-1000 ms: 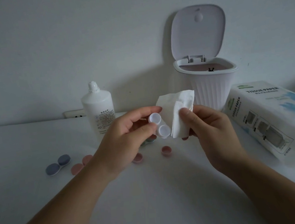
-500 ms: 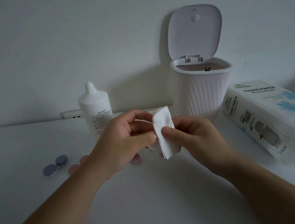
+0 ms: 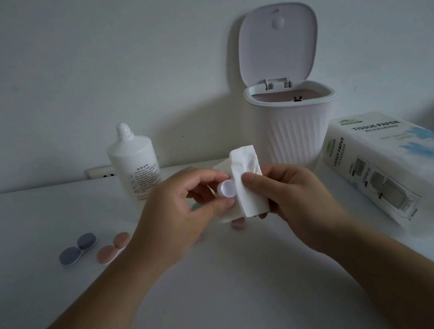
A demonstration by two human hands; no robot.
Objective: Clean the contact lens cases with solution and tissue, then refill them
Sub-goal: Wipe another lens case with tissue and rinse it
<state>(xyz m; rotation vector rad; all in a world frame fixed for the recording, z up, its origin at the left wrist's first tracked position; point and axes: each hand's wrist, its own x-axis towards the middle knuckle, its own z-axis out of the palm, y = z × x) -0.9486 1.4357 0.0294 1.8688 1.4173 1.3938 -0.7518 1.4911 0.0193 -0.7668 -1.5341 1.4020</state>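
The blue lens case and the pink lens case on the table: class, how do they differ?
The blue lens case is dark blue-grey; the pink lens case is salmon pink. The blue one lies further left and fully in view; the pink one is partly hidden behind the left hand. Both lie flat, capped, untouched.

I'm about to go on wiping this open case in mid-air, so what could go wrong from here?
1. The left hand only pinches the small white lens case above the table; wiping pressure could flick it out.
2. The tissue in the right hand hides most of the case, so a well may get missed.
3. The solution bottle stands uncapped just behind the left hand; a knock could spill it.
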